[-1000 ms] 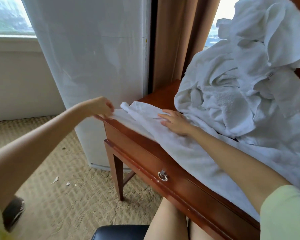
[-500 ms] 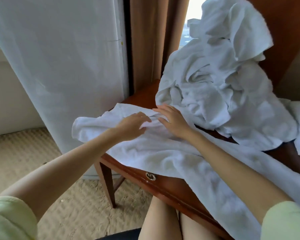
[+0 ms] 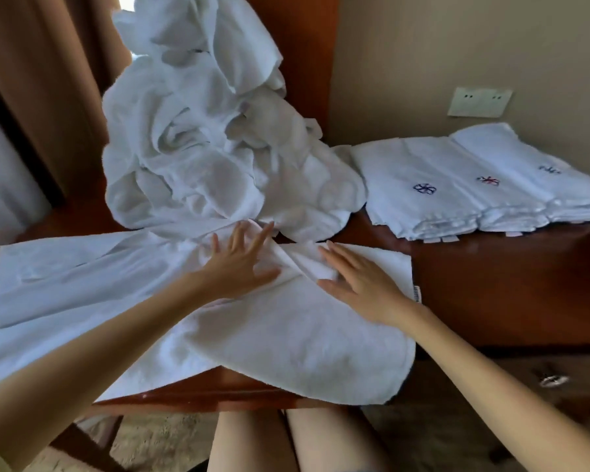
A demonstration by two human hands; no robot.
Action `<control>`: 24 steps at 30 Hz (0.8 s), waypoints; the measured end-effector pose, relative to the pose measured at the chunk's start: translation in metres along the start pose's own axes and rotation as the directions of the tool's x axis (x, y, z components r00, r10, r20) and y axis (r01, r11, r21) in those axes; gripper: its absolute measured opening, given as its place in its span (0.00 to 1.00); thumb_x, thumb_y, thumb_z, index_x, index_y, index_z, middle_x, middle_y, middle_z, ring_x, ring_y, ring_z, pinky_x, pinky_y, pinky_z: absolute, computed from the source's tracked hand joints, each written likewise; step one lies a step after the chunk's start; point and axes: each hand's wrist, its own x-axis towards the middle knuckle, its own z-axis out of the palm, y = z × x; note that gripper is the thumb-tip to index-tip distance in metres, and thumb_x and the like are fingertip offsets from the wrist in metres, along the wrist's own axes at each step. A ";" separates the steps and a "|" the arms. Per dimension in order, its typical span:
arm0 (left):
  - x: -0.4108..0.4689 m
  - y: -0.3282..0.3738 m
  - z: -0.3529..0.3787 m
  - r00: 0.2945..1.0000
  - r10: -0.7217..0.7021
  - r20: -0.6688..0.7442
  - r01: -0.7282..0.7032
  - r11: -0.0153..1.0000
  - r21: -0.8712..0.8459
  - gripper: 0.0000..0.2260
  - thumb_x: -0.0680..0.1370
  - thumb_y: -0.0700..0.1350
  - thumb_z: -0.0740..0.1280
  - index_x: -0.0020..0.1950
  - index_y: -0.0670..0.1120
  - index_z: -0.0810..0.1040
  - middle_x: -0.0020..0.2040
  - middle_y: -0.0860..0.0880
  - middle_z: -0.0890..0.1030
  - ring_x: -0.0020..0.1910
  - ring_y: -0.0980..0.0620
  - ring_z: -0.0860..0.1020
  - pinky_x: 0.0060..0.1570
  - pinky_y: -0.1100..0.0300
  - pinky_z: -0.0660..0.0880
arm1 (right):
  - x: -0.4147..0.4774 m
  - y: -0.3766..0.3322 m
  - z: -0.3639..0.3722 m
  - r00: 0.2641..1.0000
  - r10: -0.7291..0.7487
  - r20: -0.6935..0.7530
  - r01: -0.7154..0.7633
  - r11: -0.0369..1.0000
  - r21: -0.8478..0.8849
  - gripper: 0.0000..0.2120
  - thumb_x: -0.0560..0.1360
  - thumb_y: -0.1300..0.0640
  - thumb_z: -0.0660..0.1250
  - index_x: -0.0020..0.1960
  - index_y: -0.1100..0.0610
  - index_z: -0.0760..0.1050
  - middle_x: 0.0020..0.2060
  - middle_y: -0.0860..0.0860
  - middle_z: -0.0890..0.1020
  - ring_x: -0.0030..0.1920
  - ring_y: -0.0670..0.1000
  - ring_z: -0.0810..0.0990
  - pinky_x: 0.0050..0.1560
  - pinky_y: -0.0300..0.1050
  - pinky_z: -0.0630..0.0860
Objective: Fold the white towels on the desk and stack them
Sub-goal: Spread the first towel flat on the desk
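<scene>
Towel (image 3: 286, 335) lies spread across the front of the desk (image 3: 491, 294), with its near edge hanging over the front lip.

Diff vs 0.5 s ago:
- The left hand was curled and pinching the cloth next to the right hand. Now the left hand (image 3: 239, 264) is palm down on the towel, fingers (image 3: 237, 233) straight and splayed, gripping nothing.
- The right hand (image 3: 358, 281) is flat as before, fingers straight, pressing the towel nearer its right end.
- The hands now sit apart with a raised crease (image 3: 297, 264) between them.
- The view has swung right. The pale sheer curtain is gone from view, and a stack of folded towels (image 3: 457, 199) shows at the back right of the desk.

Writing:
- A small tag (image 3: 417, 294) sits on the towel's right edge just beside the right wrist. Its print is too small to read.
- The folded stack carries three stitched marks, a blue pinwheel (image 3: 424, 189), a red-blue mark (image 3: 488, 180) and a blue squiggle (image 3: 549, 169). No letters are legible.

Around it:
- The fingertips of the left hand reach the foot of the unfolded heap (image 3: 191, 148) piled behind the towel.
- A brown curtain (image 3: 38, 80) hangs at left.
- A wall socket (image 3: 479, 102) is above the stack.
- A drawer pull (image 3: 552, 379) is at lower right.
</scene>
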 end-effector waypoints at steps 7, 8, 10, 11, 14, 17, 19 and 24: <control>0.001 -0.006 0.008 1.000 0.022 -0.015 -0.025 0.966 -0.258 0.41 0.74 0.71 0.56 0.78 0.56 0.41 0.77 0.49 0.51 0.77 0.50 0.53 0.75 0.45 0.43 | 0.025 0.070 -0.042 0.996 -0.008 0.084 -0.007 0.984 0.178 0.29 0.78 0.34 0.49 0.77 0.39 0.50 0.75 0.38 0.61 0.74 0.39 0.59 0.75 0.43 0.57; 0.001 -0.007 0.007 0.997 0.008 -0.076 -0.031 0.950 -0.310 0.40 0.75 0.67 0.61 0.79 0.55 0.45 0.76 0.47 0.55 0.74 0.47 0.59 0.74 0.45 0.50 | 0.025 0.076 -0.045 0.995 -0.014 0.099 0.000 0.990 0.141 0.29 0.78 0.35 0.49 0.77 0.39 0.50 0.75 0.38 0.60 0.74 0.38 0.58 0.76 0.45 0.56; 0.001 -0.009 0.007 0.963 -0.050 -0.263 -0.042 0.943 -0.331 0.36 0.76 0.56 0.69 0.78 0.51 0.54 0.69 0.42 0.63 0.63 0.41 0.70 0.65 0.46 0.67 | 0.027 0.078 -0.050 0.992 -0.019 0.128 0.004 0.994 0.111 0.29 0.78 0.34 0.48 0.77 0.39 0.50 0.76 0.37 0.57 0.75 0.37 0.55 0.77 0.45 0.54; 0.001 -0.009 0.007 0.936 -0.075 -0.343 -0.032 0.954 -0.297 0.34 0.75 0.53 0.70 0.77 0.49 0.59 0.66 0.41 0.65 0.59 0.40 0.71 0.60 0.46 0.70 | 0.029 0.076 -0.051 0.992 -0.020 0.127 0.007 0.995 0.100 0.30 0.78 0.33 0.47 0.78 0.40 0.50 0.76 0.38 0.56 0.75 0.37 0.54 0.77 0.45 0.53; 0.009 -0.011 0.009 0.871 -0.057 -0.488 0.001 0.994 -0.113 0.28 0.72 0.53 0.73 0.70 0.47 0.73 0.64 0.39 0.66 0.62 0.39 0.66 0.62 0.45 0.65 | 0.032 0.057 -0.042 0.999 -0.040 0.014 0.039 0.997 0.073 0.38 0.74 0.28 0.51 0.79 0.44 0.49 0.77 0.40 0.55 0.76 0.41 0.54 0.75 0.45 0.54; 0.014 -0.014 0.008 0.848 -0.034 -0.529 0.003 0.998 -0.059 0.18 0.71 0.53 0.74 0.57 0.47 0.79 0.69 0.39 0.64 0.71 0.42 0.58 0.70 0.44 0.47 | 0.027 0.037 -0.023 0.995 -0.085 -0.054 0.086 0.996 0.000 0.44 0.71 0.29 0.62 0.79 0.47 0.50 0.77 0.43 0.58 0.74 0.44 0.60 0.70 0.41 0.60; 0.016 -0.018 0.007 0.859 -0.031 -0.512 0.003 0.998 -0.055 0.17 0.71 0.53 0.74 0.54 0.46 0.77 0.69 0.41 0.66 0.72 0.44 0.60 0.71 0.43 0.41 | 0.022 0.036 -0.016 0.976 -0.087 -0.202 0.084 0.996 -0.024 0.36 0.74 0.38 0.66 0.77 0.49 0.58 0.73 0.45 0.67 0.68 0.46 0.68 0.63 0.40 0.66; 0.022 -0.026 -0.006 0.927 0.052 -0.372 -0.030 0.997 0.065 0.33 0.70 0.58 0.73 0.71 0.50 0.67 0.62 0.46 0.73 0.65 0.43 0.71 0.71 0.41 0.38 | 0.016 0.038 -0.019 0.887 -0.129 -0.443 0.096 0.991 -0.097 0.22 0.73 0.66 0.69 0.65 0.54 0.76 0.60 0.50 0.81 0.58 0.53 0.79 0.49 0.41 0.72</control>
